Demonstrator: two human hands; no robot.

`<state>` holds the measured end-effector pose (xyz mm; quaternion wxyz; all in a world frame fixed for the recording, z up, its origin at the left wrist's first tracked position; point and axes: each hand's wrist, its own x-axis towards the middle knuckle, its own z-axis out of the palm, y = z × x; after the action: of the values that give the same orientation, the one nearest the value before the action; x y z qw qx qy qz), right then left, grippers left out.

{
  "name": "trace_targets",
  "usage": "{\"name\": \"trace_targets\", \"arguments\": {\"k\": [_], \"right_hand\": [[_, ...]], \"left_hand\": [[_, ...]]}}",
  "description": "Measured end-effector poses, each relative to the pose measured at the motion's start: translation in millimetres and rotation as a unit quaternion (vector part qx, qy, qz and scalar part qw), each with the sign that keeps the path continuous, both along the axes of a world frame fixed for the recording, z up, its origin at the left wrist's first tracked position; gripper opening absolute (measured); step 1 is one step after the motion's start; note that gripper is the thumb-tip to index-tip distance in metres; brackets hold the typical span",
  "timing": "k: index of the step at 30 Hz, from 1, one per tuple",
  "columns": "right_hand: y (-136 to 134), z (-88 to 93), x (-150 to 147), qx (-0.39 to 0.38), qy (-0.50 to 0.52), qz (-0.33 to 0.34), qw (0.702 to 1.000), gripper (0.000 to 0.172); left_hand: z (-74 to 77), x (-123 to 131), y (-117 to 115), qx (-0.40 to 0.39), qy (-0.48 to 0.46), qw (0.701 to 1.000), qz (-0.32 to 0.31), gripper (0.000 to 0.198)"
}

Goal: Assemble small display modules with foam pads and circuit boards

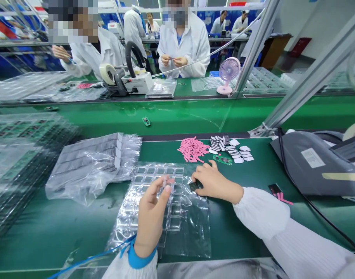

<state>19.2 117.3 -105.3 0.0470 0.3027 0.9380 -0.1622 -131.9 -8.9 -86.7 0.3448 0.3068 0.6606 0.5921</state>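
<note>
My left hand (151, 211) is raised over a clear plastic tray of small square cells (154, 193), its thumb and fingers pinched on a tiny pale pink piece. My right hand (213, 182) rests on the green mat at the tray's right edge, fingers curled over a small dark part (194, 186). Just beyond my right hand lie a pile of pink strips (191, 149), a small green circuit board (223, 159) and several black-and-white square pieces (232, 149).
A clear bag of stacked parts (90, 162) lies left of the tray, with stacked trays (17, 155) further left. A grey machine with a black cable (314, 162) is at the right. Across the green conveyor (180, 114) stand a tape dispenser (122, 79), a pink fan (228, 75) and seated workers in white coats.
</note>
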Motion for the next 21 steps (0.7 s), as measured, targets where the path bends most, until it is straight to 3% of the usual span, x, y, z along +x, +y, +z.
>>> {"name": "trace_targets", "arguments": {"k": [5,12,21], "right_hand": [[7,5.2,-6,-0.001,0.012,0.039,0.999,0.022],[10,12.6,1,-0.041,0.064,0.041,0.996,0.019],[13,19.2,-1,-0.069,0.085,0.076,0.991,0.018]], "left_hand": [[-6.0,4,2,0.003,-0.037,0.999,-0.012,0.032],[-6.3,4,2,-0.007,-0.046,0.999,-0.019,0.034],[-19.8,4,6,-0.026,0.021,0.995,-0.089,0.031]]}}
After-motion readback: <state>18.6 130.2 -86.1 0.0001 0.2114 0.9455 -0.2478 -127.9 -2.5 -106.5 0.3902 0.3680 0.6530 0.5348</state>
